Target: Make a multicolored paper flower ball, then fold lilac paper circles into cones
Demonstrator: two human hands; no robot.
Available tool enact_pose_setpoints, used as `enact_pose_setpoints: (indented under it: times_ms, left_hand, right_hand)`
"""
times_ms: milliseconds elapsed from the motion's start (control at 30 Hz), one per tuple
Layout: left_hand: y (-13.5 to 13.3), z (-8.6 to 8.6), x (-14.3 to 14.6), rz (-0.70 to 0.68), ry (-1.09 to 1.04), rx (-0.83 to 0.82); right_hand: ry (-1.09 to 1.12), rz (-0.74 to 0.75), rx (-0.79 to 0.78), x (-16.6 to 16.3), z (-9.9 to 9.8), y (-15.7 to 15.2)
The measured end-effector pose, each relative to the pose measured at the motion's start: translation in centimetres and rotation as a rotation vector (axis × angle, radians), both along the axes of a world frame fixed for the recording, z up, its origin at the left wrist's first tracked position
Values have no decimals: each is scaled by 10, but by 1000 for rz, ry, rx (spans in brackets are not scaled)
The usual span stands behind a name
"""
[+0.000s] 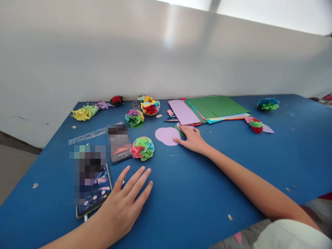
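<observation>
My left hand (129, 202) hovers over or rests on the blue table, palm down, fingers spread and holding nothing. It is beside a phone (97, 199) and just below a multicoloured crepe-paper flower (142, 148). My right hand (191, 139) reaches forward with its fingers apart. Its thumb touches or nearly touches the right edge of a lilac rounded paper cutout (167, 136). The other fingertips lie on a second lilac piece (187, 126), with a bit of green paper partly hidden under the hand. I cannot tell whether it grips either piece.
A stack of coloured sheets, green on top (220, 106), lies at the back beside a lilac sheet (184, 112) and scissors (171, 120). More paper flowers (150, 107) stand along the wall (155, 62). A clear ruler (86, 136) and another phone (120, 155) are at left.
</observation>
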State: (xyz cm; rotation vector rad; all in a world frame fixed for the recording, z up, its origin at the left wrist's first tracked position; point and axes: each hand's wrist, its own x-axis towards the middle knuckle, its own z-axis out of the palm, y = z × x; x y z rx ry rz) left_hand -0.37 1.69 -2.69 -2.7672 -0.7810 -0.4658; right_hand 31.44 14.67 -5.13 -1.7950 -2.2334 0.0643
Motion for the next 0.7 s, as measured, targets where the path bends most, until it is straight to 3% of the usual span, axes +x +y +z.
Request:
enact_pose_setpoints:
  times_ms: [333, 700]
  left_hand:
    - [7, 0, -2, -91, 104, 1]
    - [-2, 11, -1, -165, 66, -17]
  right_hand:
    - [168, 107, 69, -4, 2, -8]
    - [144, 73, 207, -12, -5, -14]
